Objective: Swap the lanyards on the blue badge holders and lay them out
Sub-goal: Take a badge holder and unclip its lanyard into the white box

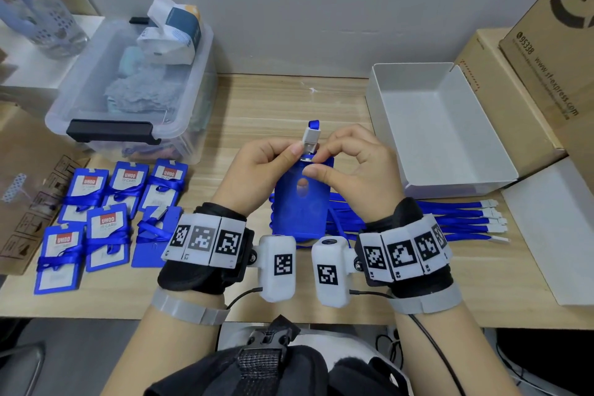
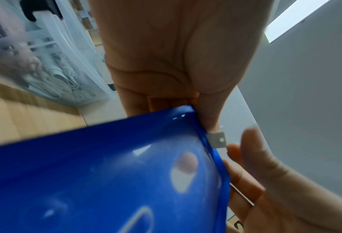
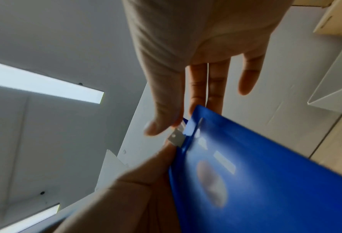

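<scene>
Between left hand (image 1: 257, 170) and right hand (image 1: 356, 170): upright badge holder (image 1: 300, 202), pinched.

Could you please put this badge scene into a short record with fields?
held item: blue badge holder, upright above the table
left hand: pinches the white clip at the holder's top
right hand: pinches the holder's top edge
left of hands: six wrapped badge holders
right of hands: loose lanyards, white tray
</scene>
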### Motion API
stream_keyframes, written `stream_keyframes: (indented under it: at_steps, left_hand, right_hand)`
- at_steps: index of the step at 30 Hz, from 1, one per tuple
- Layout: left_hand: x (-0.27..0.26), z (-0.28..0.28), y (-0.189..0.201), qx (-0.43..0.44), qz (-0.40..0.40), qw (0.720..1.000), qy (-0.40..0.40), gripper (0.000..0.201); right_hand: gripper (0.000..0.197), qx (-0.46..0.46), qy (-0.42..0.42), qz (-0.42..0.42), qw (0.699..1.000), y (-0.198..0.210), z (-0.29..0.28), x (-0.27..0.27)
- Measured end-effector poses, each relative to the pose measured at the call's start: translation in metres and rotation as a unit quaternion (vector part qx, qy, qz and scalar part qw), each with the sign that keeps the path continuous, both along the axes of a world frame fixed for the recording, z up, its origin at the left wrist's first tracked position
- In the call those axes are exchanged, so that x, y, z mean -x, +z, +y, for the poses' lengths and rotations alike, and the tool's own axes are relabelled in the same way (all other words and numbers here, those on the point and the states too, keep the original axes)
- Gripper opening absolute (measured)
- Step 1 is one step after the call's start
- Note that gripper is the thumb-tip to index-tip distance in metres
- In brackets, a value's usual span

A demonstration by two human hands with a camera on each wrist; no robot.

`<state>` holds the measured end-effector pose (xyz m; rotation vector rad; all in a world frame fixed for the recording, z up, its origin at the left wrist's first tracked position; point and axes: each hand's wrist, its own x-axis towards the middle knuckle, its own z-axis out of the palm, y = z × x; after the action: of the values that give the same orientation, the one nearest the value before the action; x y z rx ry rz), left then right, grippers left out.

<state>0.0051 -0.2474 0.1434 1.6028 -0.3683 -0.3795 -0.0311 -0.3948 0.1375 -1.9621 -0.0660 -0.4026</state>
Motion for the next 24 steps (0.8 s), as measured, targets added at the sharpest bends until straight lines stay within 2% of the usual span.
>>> stream_keyframes:
  at_steps: [3, 8, 11, 13, 17, 24]
  left_hand:
    - [0.0, 0.0, -0.002, 0.004, -0.004, 1.0, -0.001, 0.024]
    - [0.002, -0.001, -0.003, -0.008, -0.017, 1.0, -0.011, 0.025]
    - [0.003, -0.001, -0.004, -0.02, -0.015, 1.0, -0.016, 0.026]
    - [0.002, 0.0, -0.006, -0.021, -0.014, 1.0, -0.012, 0.025]
    - [0.0, 0.001, -0.008, -0.037, -0.024, 0.999, -0.014, 0.02]
    - [-0.002, 0.0, -0.009, -0.023, 0.002, 0.999, -0.043, 0.013]
  right_hand:
    - [0.012, -0.033, 0.01, 0.026, 0.999, 0.002, 0.002, -0.001]
    - [0.035, -0.02, -0.017, 0.06, 0.998, 0.001, 0.004, -0.004]
    - [0.045, -0.073, -0.001, 0.099, 0.992, 0.0, 0.004, -0.004]
    - [0.039, -0.113, 0.016, 0.125, 0.985, 0.001, 0.004, -0.005]
    - [0.012, -0.142, -0.007, 0.126, 0.982, 0.006, 0.004, -0.007]
    - [0.019, -0.164, -0.029, 0.116, 0.979, 0.012, 0.003, -0.01]
